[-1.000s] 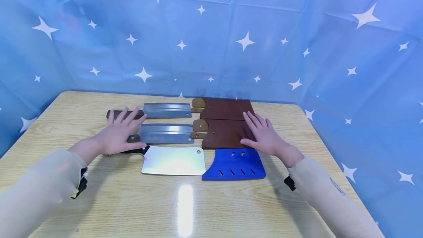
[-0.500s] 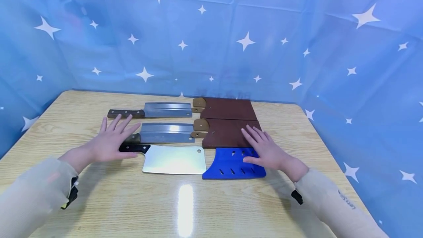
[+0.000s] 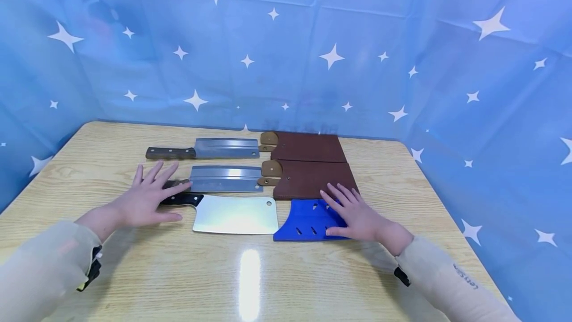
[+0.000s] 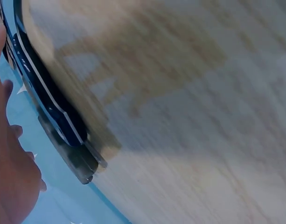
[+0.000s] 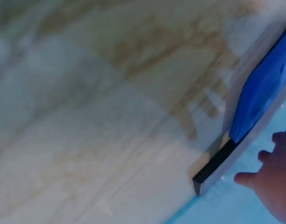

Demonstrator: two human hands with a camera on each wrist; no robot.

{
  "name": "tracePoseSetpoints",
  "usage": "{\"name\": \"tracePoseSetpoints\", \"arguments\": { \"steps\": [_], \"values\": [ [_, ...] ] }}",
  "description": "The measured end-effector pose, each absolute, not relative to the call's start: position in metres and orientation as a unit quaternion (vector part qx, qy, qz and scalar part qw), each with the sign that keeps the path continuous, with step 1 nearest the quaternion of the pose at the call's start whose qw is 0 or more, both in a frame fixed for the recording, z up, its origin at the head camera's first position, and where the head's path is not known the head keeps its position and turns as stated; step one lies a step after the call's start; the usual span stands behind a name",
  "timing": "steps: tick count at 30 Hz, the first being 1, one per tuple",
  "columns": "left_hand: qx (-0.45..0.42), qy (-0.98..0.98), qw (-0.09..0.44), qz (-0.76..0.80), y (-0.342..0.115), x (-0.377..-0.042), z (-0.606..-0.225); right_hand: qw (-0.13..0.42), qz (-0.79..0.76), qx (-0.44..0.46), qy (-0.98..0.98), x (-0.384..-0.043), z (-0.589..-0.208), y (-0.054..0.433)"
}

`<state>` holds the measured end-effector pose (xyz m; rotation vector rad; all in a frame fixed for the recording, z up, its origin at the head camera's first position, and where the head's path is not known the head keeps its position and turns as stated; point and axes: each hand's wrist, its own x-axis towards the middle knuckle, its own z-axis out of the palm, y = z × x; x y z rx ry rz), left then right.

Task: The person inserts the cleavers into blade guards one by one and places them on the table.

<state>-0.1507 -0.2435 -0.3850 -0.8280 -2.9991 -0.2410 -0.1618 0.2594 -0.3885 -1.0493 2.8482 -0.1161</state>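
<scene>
Fingers spread, my left hand [image 3: 140, 201] hovers over the handles of the middle cleaver [image 3: 225, 179] and the front cleaver [image 3: 234, 215], partly covering them. A third cleaver [image 3: 225, 148] with a dark wooden handle lies behind. In the left wrist view the front cleaver's black handle [image 4: 48, 95] shows beside the hand. My right hand [image 3: 361, 220], also spread, is above the right part of a blue slotted blade guard [image 3: 299, 217], which touches the front blade's tip. Two brown leather sheaths [image 3: 308, 179] lie behind the guard. Neither hand holds anything.
The wooden table [image 3: 187, 282] reaches back to a blue curtain with white stars [image 3: 286, 53], which also hangs along the right side. The cleavers lie in rows, blades pointing right toward the sheaths. A bright light reflection [image 3: 249, 282] falls on the front tabletop.
Both hands have drawn back toward the front edge, the left also shifting left, baring the back cleaver's handle. The right has moved off the brown sheath onto the blue guard. The cleavers stay put.
</scene>
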Motion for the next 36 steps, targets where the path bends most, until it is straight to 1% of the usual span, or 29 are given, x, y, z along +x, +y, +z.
{"name": "tracePoseSetpoints", "arguments": {
  "steps": [7,13,15,18,23,30,32,36],
  "values": [
    [-0.284,-0.956,0.028,-0.07,-0.248,-0.145,-0.389,0.066,-0.022,-0.346,0.936,-0.153,-0.394,0.262],
    [-0.332,-0.936,0.096,-0.067,-0.251,-0.144,-0.391,0.084,-0.036,-0.339,0.936,-0.145,-0.399,0.264],
    [-0.342,-0.931,0.108,-0.064,-0.251,-0.144,-0.39,0.091,-0.041,-0.335,0.937,-0.143,-0.4,0.265],
    [-0.35,-0.93,0.09,-0.075,-0.253,-0.143,-0.391,0.102,-0.038,-0.329,0.938,-0.141,-0.4,0.265],
    [-0.353,-0.927,0.04,-0.122,-0.255,-0.142,-0.394,0.094,-0.044,-0.33,0.938,-0.141,-0.398,0.265],
    [-0.32,-0.93,-0.014,-0.179,-0.253,-0.139,-0.392,0.078,-0.089,-0.317,0.941,-0.145,-0.394,0.263],
    [-0.315,-0.928,-0.017,-0.197,-0.253,-0.139,-0.39,0.071,-0.097,-0.322,0.939,-0.146,-0.392,0.265],
    [-0.292,-0.922,-0.058,-0.247,-0.256,-0.14,-0.383,0.062,-0.117,-0.333,0.933,-0.15,-0.388,0.267]
  ]
}}
